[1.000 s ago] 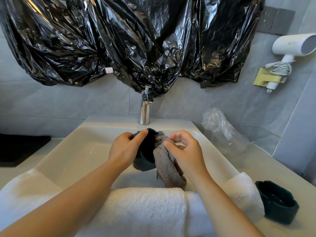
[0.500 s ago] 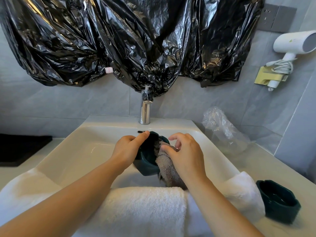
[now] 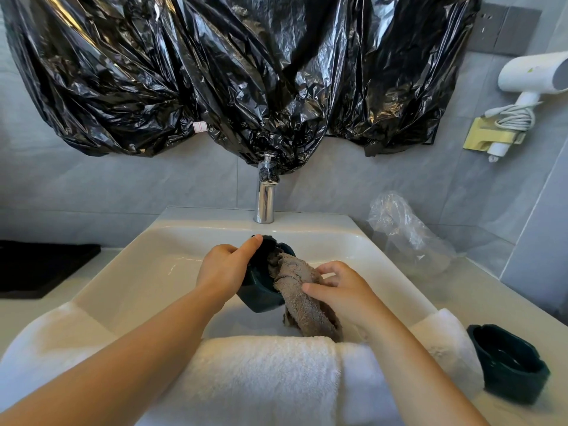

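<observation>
Left hand (image 3: pixel 222 272) around green cup (image 3: pixel 261 298), grey cloth (image 3: pixel 302 305) under right hand (image 3: pixel 344 290)

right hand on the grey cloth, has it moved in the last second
Yes. The right hand slid slightly toward the person, away from the faucet, still gripping the grey cloth in the dark green cup the left hand holds.

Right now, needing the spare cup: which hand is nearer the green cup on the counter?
Right. The right hand, pinching the grey cloth, is left of the counter cup; the left hand, holding another cup, is farther left.
</observation>
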Action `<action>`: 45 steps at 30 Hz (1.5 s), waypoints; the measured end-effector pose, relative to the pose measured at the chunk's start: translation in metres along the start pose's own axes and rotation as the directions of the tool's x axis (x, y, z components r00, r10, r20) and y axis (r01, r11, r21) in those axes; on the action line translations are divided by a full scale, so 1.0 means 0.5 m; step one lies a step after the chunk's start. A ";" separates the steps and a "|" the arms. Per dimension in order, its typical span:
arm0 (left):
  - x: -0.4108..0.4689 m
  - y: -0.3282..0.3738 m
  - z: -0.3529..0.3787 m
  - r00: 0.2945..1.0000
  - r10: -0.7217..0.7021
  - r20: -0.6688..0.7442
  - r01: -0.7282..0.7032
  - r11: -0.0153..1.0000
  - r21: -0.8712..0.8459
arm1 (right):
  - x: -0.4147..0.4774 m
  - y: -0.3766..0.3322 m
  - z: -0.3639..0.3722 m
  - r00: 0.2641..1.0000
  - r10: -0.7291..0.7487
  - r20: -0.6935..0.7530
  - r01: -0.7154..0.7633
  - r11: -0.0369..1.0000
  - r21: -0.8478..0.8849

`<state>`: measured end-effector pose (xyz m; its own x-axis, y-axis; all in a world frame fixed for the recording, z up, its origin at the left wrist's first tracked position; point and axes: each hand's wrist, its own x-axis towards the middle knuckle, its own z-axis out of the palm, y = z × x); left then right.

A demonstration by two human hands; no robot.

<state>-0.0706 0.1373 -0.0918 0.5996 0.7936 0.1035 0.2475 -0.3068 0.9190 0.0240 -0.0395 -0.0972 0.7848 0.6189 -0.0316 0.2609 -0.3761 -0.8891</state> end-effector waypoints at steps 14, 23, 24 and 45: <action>-0.011 0.006 0.006 0.997 0.035 0.074 -0.034 0.999 -0.018 | -0.028 -0.032 0.037 0.835 -0.546 0.071 0.540 0.789 -0.294; -0.015 0.011 0.008 0.996 0.036 0.081 -0.033 0.999 -0.040 | -0.019 -0.030 0.045 0.876 -0.467 0.121 0.462 0.738 -0.491; -0.017 0.011 0.009 0.994 0.045 0.095 -0.041 0.998 -0.039 | -0.018 -0.031 0.046 0.872 -0.479 0.098 0.456 0.725 -0.516; -0.012 0.015 -0.003 0.991 -0.118 0.058 0.126 0.979 -0.162 | -0.033 -0.031 0.034 0.791 -0.611 -0.040 0.525 0.711 -0.467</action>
<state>-0.0735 0.1309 -0.0849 0.6089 0.7928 -0.0282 0.1947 -0.1149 0.9741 -0.0025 -0.0319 -0.0910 0.4838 0.6915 0.5364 0.8606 -0.2645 -0.4352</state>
